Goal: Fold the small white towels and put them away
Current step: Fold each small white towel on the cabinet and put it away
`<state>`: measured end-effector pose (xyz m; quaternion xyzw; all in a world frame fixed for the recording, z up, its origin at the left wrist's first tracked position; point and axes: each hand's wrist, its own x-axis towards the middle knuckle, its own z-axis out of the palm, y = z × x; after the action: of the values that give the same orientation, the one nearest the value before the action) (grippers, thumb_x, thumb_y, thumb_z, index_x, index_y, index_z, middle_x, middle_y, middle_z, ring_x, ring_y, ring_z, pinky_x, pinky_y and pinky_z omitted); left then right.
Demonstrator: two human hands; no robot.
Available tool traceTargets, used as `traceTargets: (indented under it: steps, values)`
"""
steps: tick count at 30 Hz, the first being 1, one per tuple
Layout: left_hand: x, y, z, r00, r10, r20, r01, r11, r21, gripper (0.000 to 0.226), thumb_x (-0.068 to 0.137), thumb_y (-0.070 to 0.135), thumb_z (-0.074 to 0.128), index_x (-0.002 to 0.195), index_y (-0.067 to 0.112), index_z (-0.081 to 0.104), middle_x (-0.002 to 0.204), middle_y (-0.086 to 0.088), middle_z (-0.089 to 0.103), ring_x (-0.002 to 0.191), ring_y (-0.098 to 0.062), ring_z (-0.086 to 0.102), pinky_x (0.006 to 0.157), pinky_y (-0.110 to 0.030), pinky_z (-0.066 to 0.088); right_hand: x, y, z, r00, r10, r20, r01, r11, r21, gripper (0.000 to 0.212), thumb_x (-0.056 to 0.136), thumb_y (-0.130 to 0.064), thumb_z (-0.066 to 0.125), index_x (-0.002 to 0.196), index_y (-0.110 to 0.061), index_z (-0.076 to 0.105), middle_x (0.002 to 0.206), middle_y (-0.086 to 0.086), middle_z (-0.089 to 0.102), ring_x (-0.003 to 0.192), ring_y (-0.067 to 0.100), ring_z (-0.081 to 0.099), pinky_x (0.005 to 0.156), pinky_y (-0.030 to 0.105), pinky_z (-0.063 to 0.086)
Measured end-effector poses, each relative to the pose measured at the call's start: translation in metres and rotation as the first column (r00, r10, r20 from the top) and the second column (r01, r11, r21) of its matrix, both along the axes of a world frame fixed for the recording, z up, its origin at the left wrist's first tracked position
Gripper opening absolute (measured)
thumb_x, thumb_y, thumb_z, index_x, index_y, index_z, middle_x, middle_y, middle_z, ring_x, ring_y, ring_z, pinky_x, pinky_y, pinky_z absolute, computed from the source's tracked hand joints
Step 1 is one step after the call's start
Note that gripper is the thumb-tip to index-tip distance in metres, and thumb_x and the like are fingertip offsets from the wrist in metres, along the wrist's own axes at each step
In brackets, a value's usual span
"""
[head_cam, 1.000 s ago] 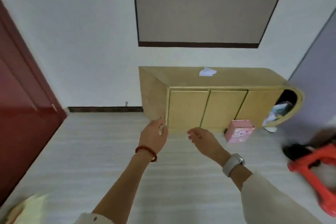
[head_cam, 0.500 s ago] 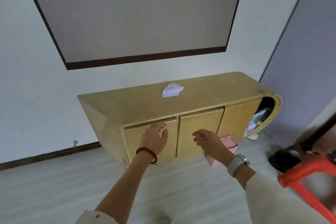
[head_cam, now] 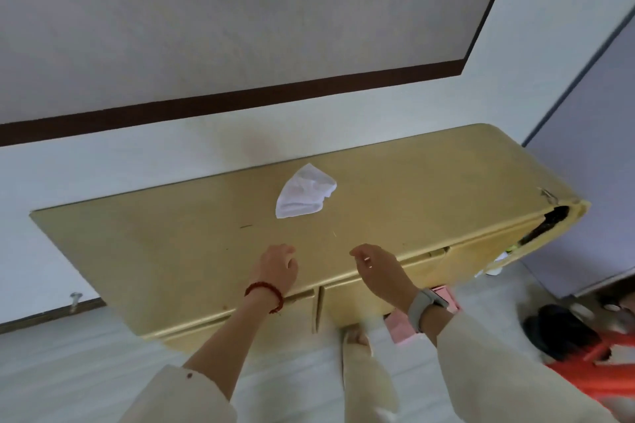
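Head camera, standing close, looking steeply down over a low cabinet against a wall.

The single wide-angle view sits above and just in front of the wooden cabinet, facing the white wall at 12 o'clock; the cabinet top fills the middle band, running from 9 o'clock up toward 2 o'clock, so the camera is rolled slightly. The left hand and right hand enter from 6 o'clock, near the lens, with the forearms large in the lower frame. The crumpled white towel lies just above centre. Wide-angle bending curves the dark-framed panel at 12 o'clock. Floor shows at 7 o'clock, a red stool at 4 o'clock. There is no second view to share ground with.
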<state>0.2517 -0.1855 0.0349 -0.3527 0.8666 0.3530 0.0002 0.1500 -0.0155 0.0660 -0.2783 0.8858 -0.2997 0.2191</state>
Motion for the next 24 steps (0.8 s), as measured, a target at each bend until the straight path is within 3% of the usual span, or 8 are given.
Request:
traceTargets:
  steps: [8,11,13,15,16,19,22,24]
  values:
    - [-0.122,-0.043,-0.072,0.942,0.068,0.328,-0.023,0.99,-0.138,0.06,0.093,0.018,0.038,0.146,0.021,0.011,0.155,-0.001,0.006,0.14,-0.026,0.008,0.107,-0.04,0.026,-0.126,-0.074,-0.075,0.97,0.211,0.123,-0.229,0.96,0.16,0.037,0.091,-0.008,0.039,0.125,-0.014,0.052,0.126,0.008,0.052,0.113,0.024,0.052,0.093,0.03,0.04]
    - [-0.146,-0.063,-0.095,0.919,0.097,0.383,-0.008,0.974,-0.226,0.052,0.095,0.023,0.035,0.144,0.021,0.021,0.153,-0.002,0.017,0.14,-0.025,0.013,0.109,-0.042,0.02,-0.151,-0.097,-0.098,0.953,0.276,0.122,-0.295,0.937,0.185,0.041,0.092,-0.009,0.038,0.131,-0.016,0.046,0.133,0.005,0.046,0.12,0.023,0.043,0.096,0.033,0.04]
    - [-0.153,-0.073,-0.103,0.948,0.122,0.295,-0.027,0.952,-0.306,0.034,0.09,0.022,0.038,0.118,0.014,0.056,0.123,-0.008,0.055,0.117,-0.031,0.047,0.095,-0.047,0.034,-0.159,-0.11,-0.107,0.932,0.354,0.083,-0.364,0.909,0.202,0.045,0.091,-0.008,0.038,0.135,-0.016,0.042,0.135,0.004,0.043,0.122,0.024,0.039,0.094,0.033,0.039]
    - [-0.154,-0.079,-0.107,0.972,0.07,0.225,0.011,0.94,-0.34,0.031,0.081,0.023,0.036,0.078,0.011,0.064,0.08,-0.006,0.063,0.08,-0.031,0.061,0.073,-0.042,0.045,-0.164,-0.122,-0.113,0.916,0.401,0.029,-0.399,0.897,0.191,0.049,0.089,-0.007,0.04,0.137,-0.016,0.039,0.132,0.007,0.045,0.117,0.028,0.04,0.088,0.036,0.041]
    - [-0.153,-0.081,-0.108,0.979,0.028,0.201,0.039,0.946,-0.321,0.033,0.079,0.025,0.034,0.072,0.011,0.062,0.074,-0.005,0.062,0.073,-0.029,0.06,0.068,-0.039,0.045,-0.165,-0.128,-0.116,0.907,0.42,0.003,-0.413,0.889,0.196,0.052,0.088,-0.008,0.042,0.139,-0.018,0.037,0.129,0.008,0.045,0.113,0.029,0.042,0.087,0.037,0.042]
    - [-0.154,-0.081,-0.093,0.996,0.007,0.088,0.005,0.992,-0.129,0.04,0.084,0.032,0.028,0.087,0.006,0.058,0.08,-0.005,0.061,0.078,-0.026,0.055,0.072,-0.03,0.033,-0.168,-0.141,-0.121,0.893,0.449,-0.013,-0.432,0.866,0.252,0.049,0.088,-0.02,0.047,0.136,-0.025,0.038,0.125,0.007,0.043,0.109,0.026,0.042,0.088,0.035,0.041]
    - [-0.16,-0.084,-0.064,0.987,0.094,-0.128,-0.088,0.995,0.053,0.011,0.094,0.014,0.037,0.087,0.011,0.045,0.063,0.006,0.046,0.054,-0.013,0.043,0.055,-0.026,0.031,-0.171,-0.149,-0.114,0.932,0.361,-0.013,-0.351,0.913,0.206,0.024,0.089,-0.025,0.048,0.11,-0.016,0.055,0.119,0.005,0.044,0.105,0.026,0.044,0.083,0.035,0.042]
    - [-0.167,-0.091,-0.042,0.963,0.148,-0.226,-0.128,0.987,0.101,0.01,0.095,0.007,0.039,0.087,0.014,0.039,0.06,0.008,0.041,0.049,-0.006,0.038,0.048,-0.018,0.03,-0.176,-0.149,-0.103,0.964,0.263,-0.048,-0.256,0.96,0.114,0.016,0.09,-0.022,0.047,0.091,-0.007,0.055,0.109,0.004,0.049,0.096,0.026,0.048,0.074,0.036,0.044]
